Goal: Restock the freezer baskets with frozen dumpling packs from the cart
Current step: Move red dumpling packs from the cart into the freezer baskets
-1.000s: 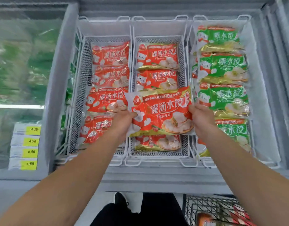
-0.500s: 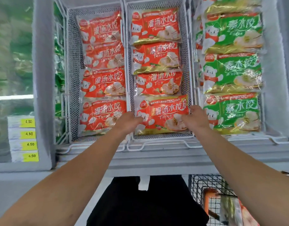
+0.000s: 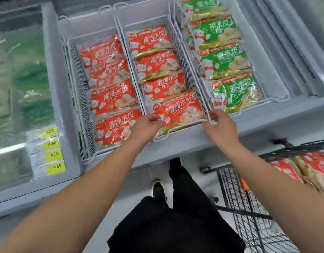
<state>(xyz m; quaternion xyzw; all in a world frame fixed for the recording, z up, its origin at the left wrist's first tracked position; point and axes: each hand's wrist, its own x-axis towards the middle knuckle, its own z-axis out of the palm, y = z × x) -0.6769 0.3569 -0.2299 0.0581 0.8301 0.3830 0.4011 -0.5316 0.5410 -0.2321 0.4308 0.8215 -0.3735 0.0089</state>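
Ahead of the left hand and right hand, red packs fill the middle basket end to end. Only its bare far end, beyond the packs, stays open. Mesh walls close both sides.

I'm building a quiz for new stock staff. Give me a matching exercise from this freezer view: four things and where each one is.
Things:
1. green packs
2. newest red pack
3. yellow price tags
4. cart

Places:
A. on the freezer's left front
B. right basket
C. on the floor, lower right
D. near end of the middle basket

Pairs: 1-B, 2-D, 3-A, 4-C
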